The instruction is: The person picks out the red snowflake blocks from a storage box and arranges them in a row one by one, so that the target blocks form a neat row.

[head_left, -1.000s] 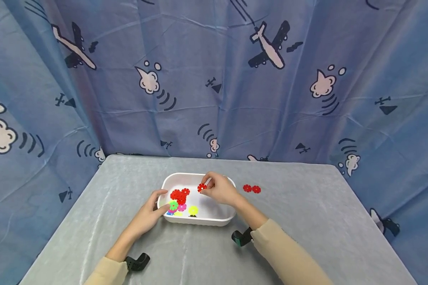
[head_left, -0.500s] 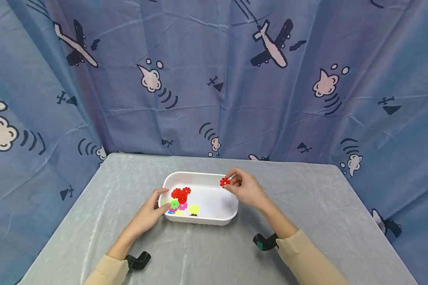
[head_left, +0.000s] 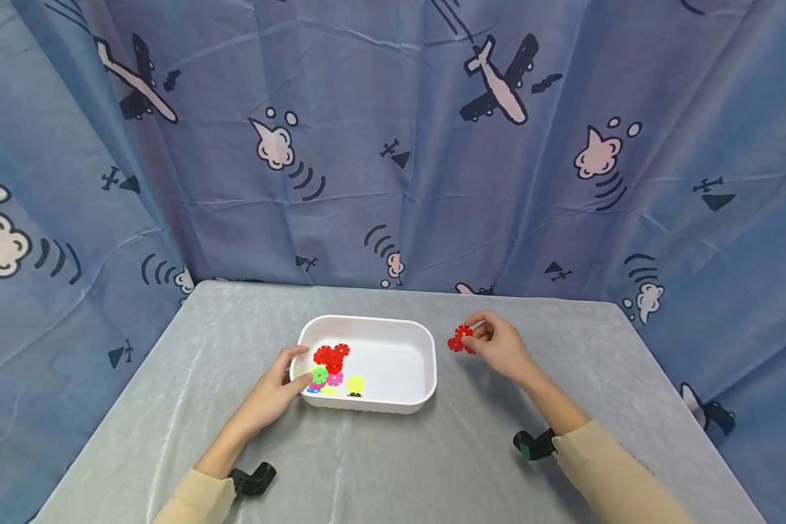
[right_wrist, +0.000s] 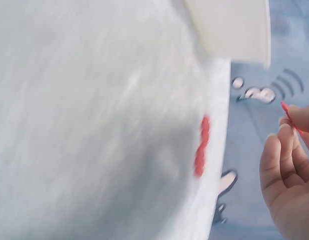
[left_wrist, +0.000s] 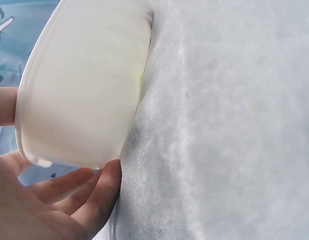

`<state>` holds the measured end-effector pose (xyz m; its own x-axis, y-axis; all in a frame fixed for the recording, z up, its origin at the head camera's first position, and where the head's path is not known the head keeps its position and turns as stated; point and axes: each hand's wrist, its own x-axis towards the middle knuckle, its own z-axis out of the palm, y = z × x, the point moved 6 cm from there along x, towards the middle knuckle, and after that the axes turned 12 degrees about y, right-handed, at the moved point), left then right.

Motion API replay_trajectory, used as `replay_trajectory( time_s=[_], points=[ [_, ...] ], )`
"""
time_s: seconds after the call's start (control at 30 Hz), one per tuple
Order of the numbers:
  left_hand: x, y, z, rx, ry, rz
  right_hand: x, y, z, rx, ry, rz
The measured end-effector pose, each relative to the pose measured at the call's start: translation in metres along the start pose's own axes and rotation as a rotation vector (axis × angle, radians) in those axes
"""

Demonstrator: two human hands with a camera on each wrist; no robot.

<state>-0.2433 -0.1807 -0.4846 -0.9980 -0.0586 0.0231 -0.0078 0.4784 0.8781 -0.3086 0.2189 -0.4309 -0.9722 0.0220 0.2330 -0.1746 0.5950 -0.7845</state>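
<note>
My left hand (head_left: pixel 270 399) holds the left end of a white plastic tub (head_left: pixel 393 356), its thumb over the rim. In the left wrist view the fingers (left_wrist: pixel 97 202) lie against the tub's outer wall. Right of the tub, my right hand (head_left: pixel 503 351) pinches a red notched snowflake disc (head_left: pixel 463 332) between thumb and fingertips. The right wrist view shows that disc (right_wrist: pixel 290 117) edge-on, raised above the table. Below it, two red discs (right_wrist: pixel 200 161) lie side by side on the cloth, partly covered by the hand in the head view.
Inside the tub's left part sit several red discs (head_left: pixel 330 358), a green one (head_left: pixel 319 375), a pink one (head_left: pixel 335 379) and a yellow one (head_left: pixel 355 383). A grey cloth (head_left: pixel 393 466) covers the table. Behind hangs a blue curtain (head_left: pixel 340 145) printed with airplanes.
My right hand has carried the red disc from above the tub rightward over its rim to the two discs on the table. The left hand has stayed at the tub's end.
</note>
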Motion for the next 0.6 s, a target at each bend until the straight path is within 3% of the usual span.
replay_trajectory(
  time_s=[0.33, 0.6],
  points=[
    [0.000, 0.000, 0.001, -0.011, 0.004, -0.005, 0.007, 0.050, -0.016, -0.078, -0.022, 0.070],
    [0.000, 0.001, 0.000, -0.012, 0.007, -0.009, 0.009, 0.071, -0.018, -0.103, -0.054, 0.110]
  ],
)
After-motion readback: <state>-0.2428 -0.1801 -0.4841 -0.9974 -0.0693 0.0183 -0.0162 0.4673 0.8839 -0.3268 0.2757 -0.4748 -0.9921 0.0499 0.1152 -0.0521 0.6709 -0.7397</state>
